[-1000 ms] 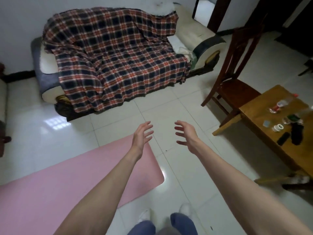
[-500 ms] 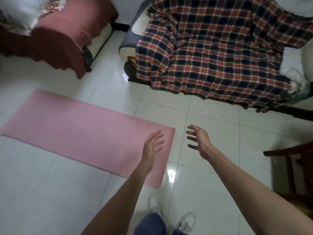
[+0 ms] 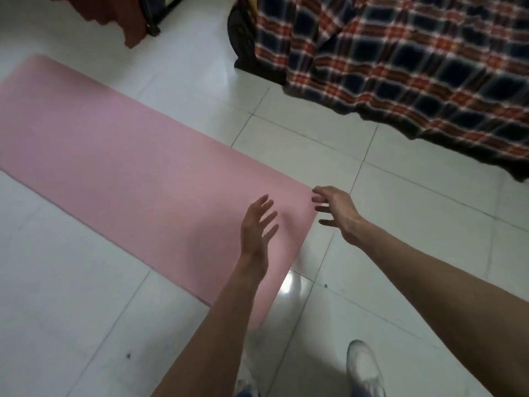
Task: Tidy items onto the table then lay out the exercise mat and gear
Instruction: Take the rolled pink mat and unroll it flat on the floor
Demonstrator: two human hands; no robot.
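A pink exercise mat (image 3: pixel 123 156) lies unrolled and flat on the white tiled floor, running from the upper left to just in front of my feet. My left hand (image 3: pixel 257 227) hovers over the mat's near end, fingers spread, holding nothing. My right hand (image 3: pixel 336 209) is out at the mat's near right corner, fingers apart and empty, fingertips at the mat's edge. Whether either hand touches the mat I cannot tell. The table and the gear are out of view.
A sofa draped in a red and navy plaid blanket (image 3: pixel 406 61) fills the upper right. A dark red cloth (image 3: pixel 120 15) hangs off furniture at the top left. My white shoes (image 3: pixel 363 368) stand on the tiles below the mat's near end.
My view has swung left and down, away from the table and chair. Both hands have dropped toward the mat's near end, the right one reaching its corner.
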